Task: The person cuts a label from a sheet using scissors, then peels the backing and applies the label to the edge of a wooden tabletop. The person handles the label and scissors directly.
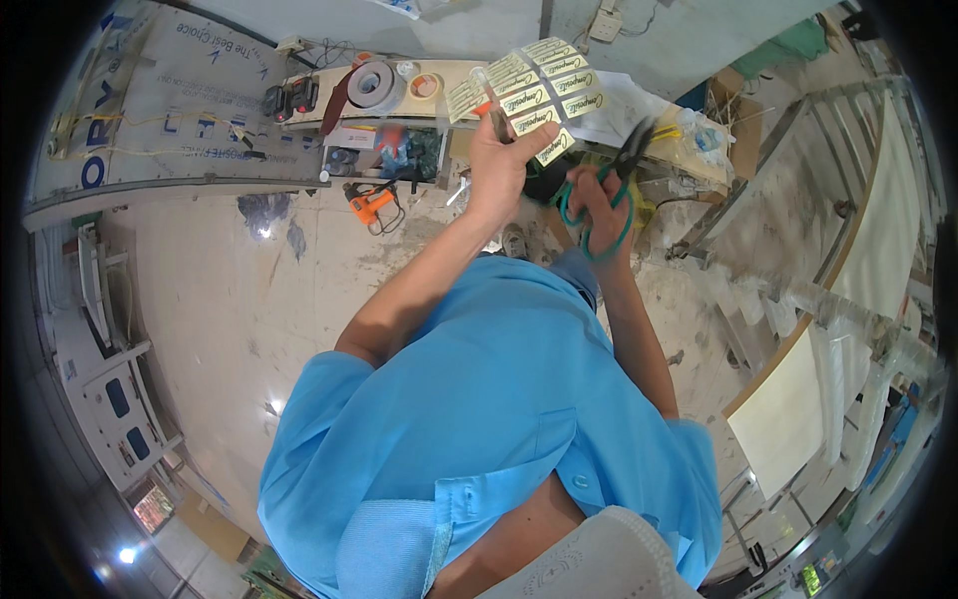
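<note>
My left hand (502, 165) is closed on a sheet of printed stickers (537, 97), its thumb pressed over the near edge. The sheet is cream with dark lettering, set out in rows, and it is held up in front of the bench. A small orange piece shows beside the fingers; I cannot make out what it belongs to. In my right hand (599, 212) is a pair of scissors (627, 160) with green loop handles and dark blades. The blades point up and away, to the right of the sheet and apart from it. They are slightly smeared by motion.
A workbench (439, 108) behind the sheet carries a grey tape roll (371, 84) and a masking tape roll (426, 86). An orange heat-gun-shaped tool (370, 205) lies on the floor at left. A metal rack with pale panels (783, 409) stands at right.
</note>
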Available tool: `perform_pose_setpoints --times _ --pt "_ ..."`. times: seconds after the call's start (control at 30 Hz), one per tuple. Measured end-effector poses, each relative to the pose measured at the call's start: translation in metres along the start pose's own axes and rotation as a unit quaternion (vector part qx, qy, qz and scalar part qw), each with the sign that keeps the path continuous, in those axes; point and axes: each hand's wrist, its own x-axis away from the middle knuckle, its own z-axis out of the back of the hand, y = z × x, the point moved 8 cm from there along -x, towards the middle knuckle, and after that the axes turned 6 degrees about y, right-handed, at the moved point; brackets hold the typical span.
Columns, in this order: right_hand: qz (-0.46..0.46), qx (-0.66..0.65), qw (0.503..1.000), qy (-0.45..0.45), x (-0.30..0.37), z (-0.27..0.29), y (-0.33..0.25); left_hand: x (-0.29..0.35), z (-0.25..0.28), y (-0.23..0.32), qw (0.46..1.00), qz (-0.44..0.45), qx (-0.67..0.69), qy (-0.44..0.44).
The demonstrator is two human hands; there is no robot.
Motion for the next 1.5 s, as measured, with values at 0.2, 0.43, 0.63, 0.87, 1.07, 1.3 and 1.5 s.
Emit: perform_pose_setpoints --times 0.2,0.43,0.63,0.87,1.07,1.3,1.5 --pt "0.009 0.018 0.993 0.115 -0.017 -0.001 -0.013 0.016 -0.008 -0.021 0.998 0.049 0.040 0.010" --pt "-0.017 -0.003 0.996 0.090 -0.009 0.012 0.000 0.018 -0.010 -0.044 0.993 0.109 0.053 0.016" --pt "-0.033 -0.007 0.996 0.088 -0.005 0.019 0.008 0.023 -0.018 -0.050 0.990 0.112 0.082 0.035" --pt "-0.047 0.052 0.994 0.080 0.006 0.026 0.025 0.017 -0.014 -0.059 0.981 0.150 0.072 0.097" --pt "0.140 0.065 0.978 0.142 0.009 0.050 0.001 0.000 0.009 -0.057 0.986 0.163 0.032 0.004" --pt "0.073 0.069 0.984 0.150 0.005 0.084 -0.028 -0.005 0.033 -0.045 0.986 0.124 -0.075 -0.083" --pt "0.129 0.117 0.964 0.202 -0.003 0.073 -0.041 0.002 0.043 -0.046 0.959 0.236 0.090 -0.126"
